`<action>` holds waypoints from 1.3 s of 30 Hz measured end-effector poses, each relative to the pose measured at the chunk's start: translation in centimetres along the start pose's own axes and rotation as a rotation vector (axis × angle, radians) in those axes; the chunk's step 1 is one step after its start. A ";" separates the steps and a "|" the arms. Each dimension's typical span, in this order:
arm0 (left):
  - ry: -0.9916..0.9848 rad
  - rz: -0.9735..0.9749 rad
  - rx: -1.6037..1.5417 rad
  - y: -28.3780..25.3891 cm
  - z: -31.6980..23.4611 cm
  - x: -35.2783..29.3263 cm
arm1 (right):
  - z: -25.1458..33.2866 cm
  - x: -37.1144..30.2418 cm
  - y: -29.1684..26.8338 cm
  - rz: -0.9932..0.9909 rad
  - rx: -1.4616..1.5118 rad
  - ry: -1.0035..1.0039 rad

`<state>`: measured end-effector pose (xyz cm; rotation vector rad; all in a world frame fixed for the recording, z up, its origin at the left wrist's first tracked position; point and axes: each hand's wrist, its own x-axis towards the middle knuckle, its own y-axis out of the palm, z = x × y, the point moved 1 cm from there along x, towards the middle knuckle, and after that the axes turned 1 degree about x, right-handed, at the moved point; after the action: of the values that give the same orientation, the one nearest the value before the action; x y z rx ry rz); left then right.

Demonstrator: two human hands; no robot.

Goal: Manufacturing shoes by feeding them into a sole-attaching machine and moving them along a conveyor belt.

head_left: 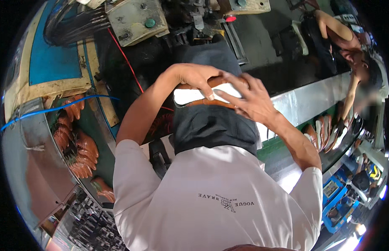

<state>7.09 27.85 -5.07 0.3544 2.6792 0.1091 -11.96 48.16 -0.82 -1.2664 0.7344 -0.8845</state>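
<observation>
A brown leather shoe upper (202, 102) with a white underside (187, 96) lies crosswise over my lap, white face up. My left hand (193, 78) is closed on its far edge, with the thumb pressed onto the white face near the middle. At the right end, my right hand (253, 99) grips the shoe with its fingers bent apart over the white face and far edge; they are slightly blurred. Both hands hide much of the brown leather. Dark cloth (215, 127) covers my lap under the shoe.
Ahead stands a machine with a metal control box (138, 21) and a red button (230, 19). A blue hose (56, 109) crosses the left side above several brown shoes (82, 152). At right, a co-worker's arm (350, 98) reaches toward brown-and-white shoes (324, 129) on a conveyor.
</observation>
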 end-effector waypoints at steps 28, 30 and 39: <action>0.428 -1.320 -0.772 3.8 12.7 -7.3 | 3.2 4.0 -1.0 -0.140 0.372 0.224; 0.326 -1.432 -0.578 2.4 12.0 -5.5 | 1.3 5.4 -5.1 -0.345 0.291 0.254; -0.163 -1.611 0.696 1.8 13.9 2.6 | -12.4 25.3 -11.3 -0.656 0.062 0.438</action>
<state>11.15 30.53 -18.42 -1.4898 1.9676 -1.2086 -12.04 19.26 8.51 -1.2886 0.6205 -1.7450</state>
